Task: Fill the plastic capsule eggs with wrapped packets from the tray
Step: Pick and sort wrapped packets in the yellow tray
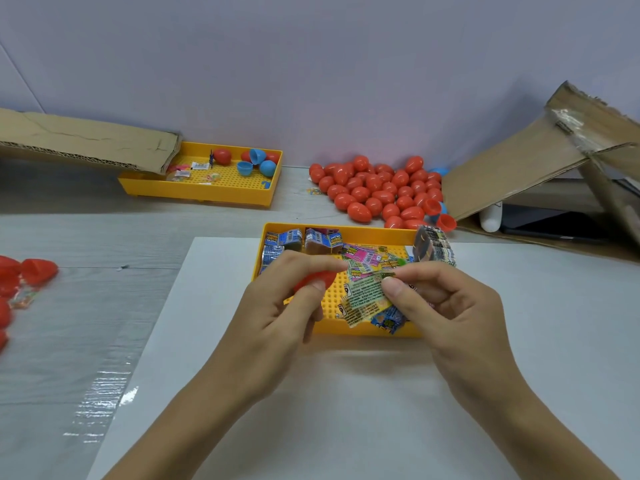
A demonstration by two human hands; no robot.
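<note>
On the desk (104,244) the near tray (363,331) holds packets (301,239), with a heap of eggs (377,192) behind it, a second tray (194,192) behind-left, and cardboard (519,174) right.

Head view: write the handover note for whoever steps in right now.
Left hand grips a red plastic egg half. Right hand pinches a green printed wrapped packet beside it, not yet inside. Both hover over the near yellow plastic tray of packets. Closed red eggs lie piled behind it; whether they are filled cannot be told. Left: insert the packet, cap the egg.
</note>
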